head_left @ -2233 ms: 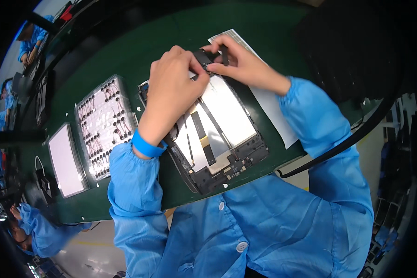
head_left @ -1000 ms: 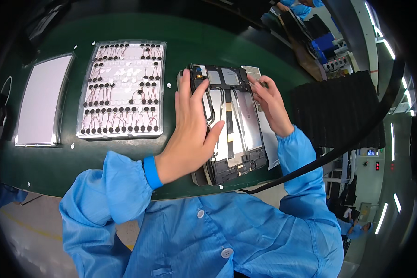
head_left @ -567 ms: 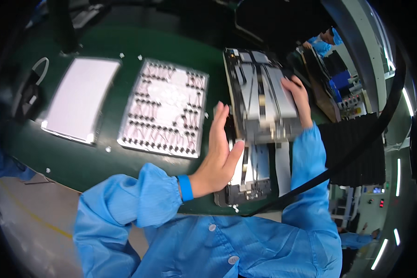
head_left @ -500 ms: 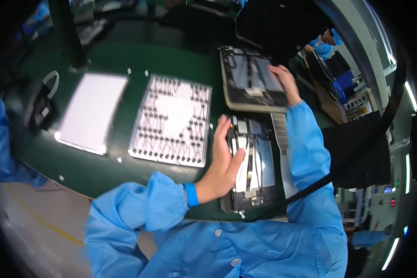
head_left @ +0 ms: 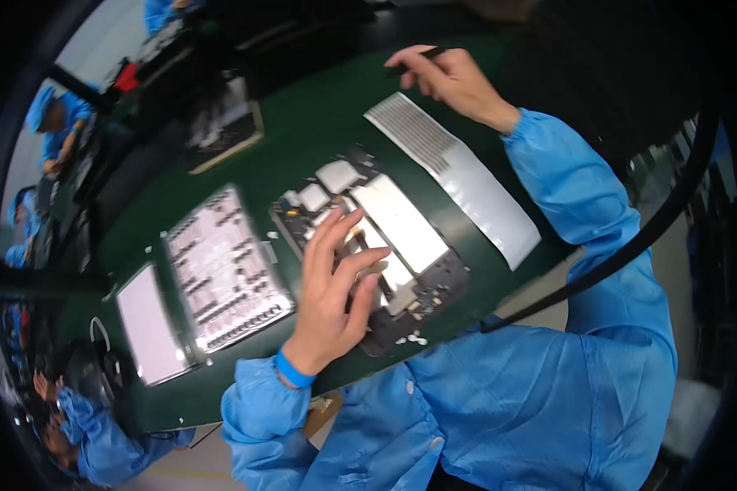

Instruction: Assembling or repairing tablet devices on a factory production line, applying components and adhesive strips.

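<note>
Your splayed left hand [head_left: 333, 290] is covering a rectangular silver-panelled device [head_left: 405, 225], your right hand [head_left: 442, 75] clasping a slim black object [head_left: 434, 52] over roomy green bench [head_left: 319, 106] past a long-edged glossy white sheet [head_left: 465, 182].

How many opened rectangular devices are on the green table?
2: one black-and-silver device beneath the left hand; one blurred dark device farther back, left. Others may be hidden in shadow.

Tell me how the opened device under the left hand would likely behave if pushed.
The opened device would probably slide rather than roll, since it lies broad and flat. Its slab-like shape suggests it may be fairly stiff. It could be fragile, with small internal parts uncovered.
</note>
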Demonstrator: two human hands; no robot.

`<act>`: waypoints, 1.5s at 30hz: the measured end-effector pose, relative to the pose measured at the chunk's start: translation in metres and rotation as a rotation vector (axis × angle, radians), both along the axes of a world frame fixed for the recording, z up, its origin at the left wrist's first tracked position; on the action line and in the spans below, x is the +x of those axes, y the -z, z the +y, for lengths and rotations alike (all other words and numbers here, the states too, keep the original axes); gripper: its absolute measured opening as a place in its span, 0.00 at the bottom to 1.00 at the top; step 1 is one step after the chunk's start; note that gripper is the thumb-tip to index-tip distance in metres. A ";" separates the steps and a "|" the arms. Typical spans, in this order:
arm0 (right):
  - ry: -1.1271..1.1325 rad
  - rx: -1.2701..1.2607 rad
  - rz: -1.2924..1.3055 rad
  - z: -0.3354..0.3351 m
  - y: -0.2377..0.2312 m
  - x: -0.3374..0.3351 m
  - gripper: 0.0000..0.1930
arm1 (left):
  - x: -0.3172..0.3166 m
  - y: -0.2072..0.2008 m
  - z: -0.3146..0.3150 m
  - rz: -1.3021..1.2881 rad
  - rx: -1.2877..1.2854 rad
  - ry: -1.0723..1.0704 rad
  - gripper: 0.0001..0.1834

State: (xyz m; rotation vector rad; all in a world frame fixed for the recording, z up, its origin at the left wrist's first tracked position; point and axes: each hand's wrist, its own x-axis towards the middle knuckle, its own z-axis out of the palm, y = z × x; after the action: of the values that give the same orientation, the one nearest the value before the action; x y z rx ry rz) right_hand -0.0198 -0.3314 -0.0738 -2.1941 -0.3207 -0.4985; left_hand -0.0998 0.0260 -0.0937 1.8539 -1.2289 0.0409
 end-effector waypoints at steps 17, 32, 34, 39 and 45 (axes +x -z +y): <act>0.012 0.457 0.420 -0.045 0.064 -0.097 0.11 | 0.037 0.011 -0.140 -0.373 0.543 0.097 0.20; -0.057 0.534 0.361 0.032 0.028 -0.056 0.16 | 0.066 -0.017 0.011 -0.209 0.323 -0.411 0.16; -0.168 0.525 0.371 0.079 0.024 -0.031 0.15 | 0.063 -0.007 0.019 -0.117 0.296 -0.413 0.16; -0.243 0.467 0.395 0.130 0.041 -0.001 0.14 | 0.066 0.001 0.023 -0.030 0.243 -0.361 0.17; -0.192 0.371 0.408 0.137 0.042 0.000 0.13 | 0.067 -0.001 0.030 -0.063 0.287 -0.342 0.17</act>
State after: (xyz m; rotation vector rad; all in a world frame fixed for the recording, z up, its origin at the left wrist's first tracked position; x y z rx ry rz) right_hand -0.0198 -0.1947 -0.1156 -1.8249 -0.1948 0.0046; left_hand -0.0330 0.0558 -0.0929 2.3145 -0.9849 0.1162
